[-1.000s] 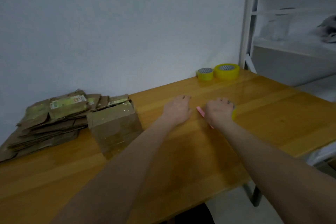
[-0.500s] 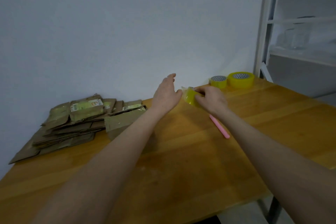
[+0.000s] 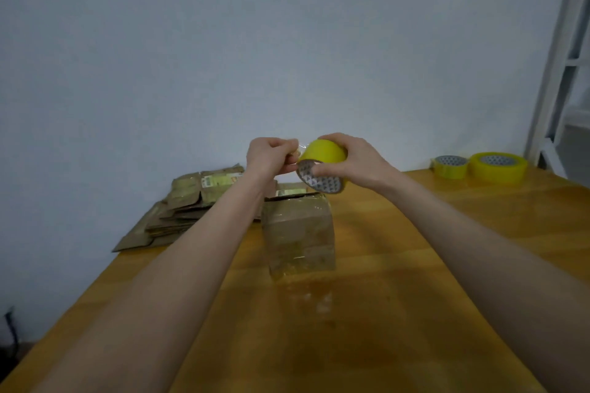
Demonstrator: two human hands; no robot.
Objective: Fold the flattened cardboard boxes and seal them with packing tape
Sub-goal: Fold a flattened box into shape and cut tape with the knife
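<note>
My right hand [image 3: 354, 161] grips a yellow roll of packing tape [image 3: 322, 156], raised above the table, with my thumb across its patterned core. My left hand [image 3: 269, 155] pinches the loose clear end of the tape at the roll's left side. Below the hands a folded brown cardboard box [image 3: 298, 233] stands upright on the wooden table [image 3: 399, 313], wrapped in shiny tape. A stack of flattened cardboard boxes [image 3: 188, 204] lies behind it at the left, near the wall.
Two more yellow tape rolls [image 3: 479, 166] lie at the table's far right corner. A white metal shelf frame [image 3: 562, 73] stands beyond them at the right. A pale wall runs along the back of the table.
Both hands have lifted from the table and come towards me with the tape roll. The left hand, open before, now pinches the tape end. The view has swung left.
</note>
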